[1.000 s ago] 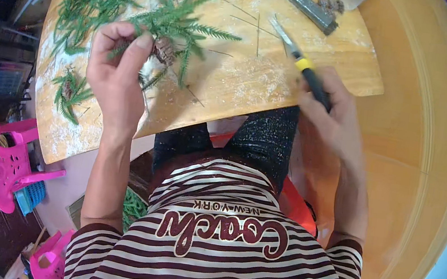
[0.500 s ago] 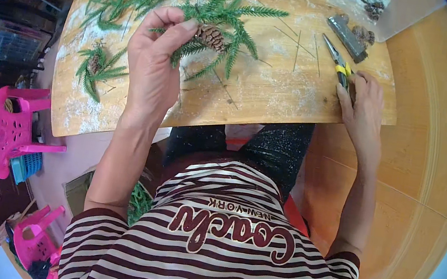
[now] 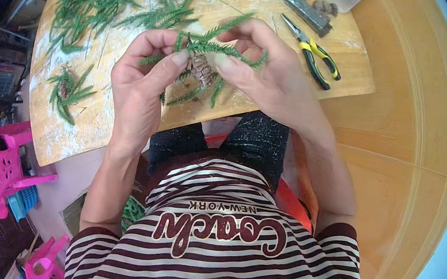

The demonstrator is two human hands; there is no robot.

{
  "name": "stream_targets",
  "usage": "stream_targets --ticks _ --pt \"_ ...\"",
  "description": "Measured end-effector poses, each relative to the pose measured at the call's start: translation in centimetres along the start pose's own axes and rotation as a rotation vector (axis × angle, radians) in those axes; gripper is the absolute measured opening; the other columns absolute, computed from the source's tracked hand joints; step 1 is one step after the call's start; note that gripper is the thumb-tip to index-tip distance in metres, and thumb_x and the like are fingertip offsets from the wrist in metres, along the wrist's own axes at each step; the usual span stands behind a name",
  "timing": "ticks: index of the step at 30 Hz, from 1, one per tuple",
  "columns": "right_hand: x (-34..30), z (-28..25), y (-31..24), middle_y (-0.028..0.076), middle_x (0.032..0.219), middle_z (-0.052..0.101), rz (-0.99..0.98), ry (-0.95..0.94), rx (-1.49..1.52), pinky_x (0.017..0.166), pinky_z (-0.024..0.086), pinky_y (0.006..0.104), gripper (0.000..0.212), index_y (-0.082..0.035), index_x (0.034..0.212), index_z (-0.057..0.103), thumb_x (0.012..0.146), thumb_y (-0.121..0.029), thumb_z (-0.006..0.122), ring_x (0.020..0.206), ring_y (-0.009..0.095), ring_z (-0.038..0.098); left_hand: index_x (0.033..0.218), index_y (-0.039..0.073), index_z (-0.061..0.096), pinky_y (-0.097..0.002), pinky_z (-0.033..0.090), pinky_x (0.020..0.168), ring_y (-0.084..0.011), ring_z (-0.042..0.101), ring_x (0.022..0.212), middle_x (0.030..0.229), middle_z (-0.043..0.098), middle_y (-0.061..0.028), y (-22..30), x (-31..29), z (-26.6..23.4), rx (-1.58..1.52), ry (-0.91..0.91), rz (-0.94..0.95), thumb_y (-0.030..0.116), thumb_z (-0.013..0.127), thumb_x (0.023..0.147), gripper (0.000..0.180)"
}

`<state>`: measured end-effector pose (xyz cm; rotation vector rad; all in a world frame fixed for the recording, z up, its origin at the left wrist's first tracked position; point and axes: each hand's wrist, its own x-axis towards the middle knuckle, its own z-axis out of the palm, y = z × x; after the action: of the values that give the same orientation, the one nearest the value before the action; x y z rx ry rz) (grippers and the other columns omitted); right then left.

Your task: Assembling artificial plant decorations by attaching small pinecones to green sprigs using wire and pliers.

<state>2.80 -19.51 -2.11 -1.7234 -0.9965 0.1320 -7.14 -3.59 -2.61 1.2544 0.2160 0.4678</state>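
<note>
Pliers [image 3: 304, 39] released onto table [image 3: 355, 55]; both hands [image 3: 142, 85] [image 3: 282, 85] now on green sprig [image 3: 213, 48].

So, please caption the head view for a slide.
Left hand holds green sprigs with a pine cone; right hand touches them.

Lettering shows on the striped shirt [image 3: 215, 278], in the lower middle of the frame, standing upside down in the picture. Its larger line is one wide word in rounded, flowing script [image 3: 230, 231], dark red with a pale outline, across the chest stripes. Just above that in the frame runs a much smaller line of plain dark capitals [image 3: 222, 207], two short words, roughly centred over the script.
</note>
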Motion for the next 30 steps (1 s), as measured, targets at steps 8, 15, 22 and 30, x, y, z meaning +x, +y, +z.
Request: stream_targets --ticks 8,15,22,30 --pt "0.8 0.4 0.0 -0.002 0.077 0.058 0.034 -0.001 0.202 0.063 0.040 0.0187 0.015 0.001 0.087 0.062 0.089 -0.013 0.061 0.071 0.004 0.050 0.103 -0.001 0.059 -0.0200 0.044 0.077 -0.0064 0.054 0.086 0.096 0.058 -0.0021 0.3 -0.6 0.0 -0.008 -0.047 -0.039 0.003 0.062 0.084 0.020" --pt "1.0 0.8 -0.5 -0.001 0.080 0.059 0.157 -0.012 0.330 0.059 0.039 0.0192 0.019 0.000 0.090 0.063 0.092 -0.018 0.056 0.067 0.005 0.049 0.101 -0.001 0.061 -0.0206 0.045 0.076 -0.0066 0.056 0.083 0.091 0.061 -0.0022 0.1 -0.6 -0.8 -0.046 -0.055 -0.130 0.004 0.061 0.084 0.018" --pt "-0.6 -2.7 0.2 -0.001 0.077 0.060 0.363 0.221 0.319 0.053 0.037 0.0180 0.027 -0.003 0.094 0.063 0.095 -0.026 0.049 0.060 0.004 0.047 0.098 -0.002 0.062 -0.0207 0.044 0.076 -0.0075 0.057 0.079 0.088 0.062 -0.0025 0.1 -0.1 -2.3 -0.065 0.032 -0.063 0.004 0.060 0.084 0.016" --pt "-2.2 -6.4 2.3 -0.003 0.073 0.058 0.293 0.200 0.094 0.049 0.035 0.0170 0.021 -0.005 0.090 0.062 0.093 -0.023 0.053 0.056 0.002 0.045 0.100 -0.002 0.061 -0.0210 0.044 0.075 -0.0082 0.058 0.080 0.089 0.062 -0.0022 0.2 0.4 -3.3 -0.187 0.035 -0.022 0.003 0.059 0.084 0.017"
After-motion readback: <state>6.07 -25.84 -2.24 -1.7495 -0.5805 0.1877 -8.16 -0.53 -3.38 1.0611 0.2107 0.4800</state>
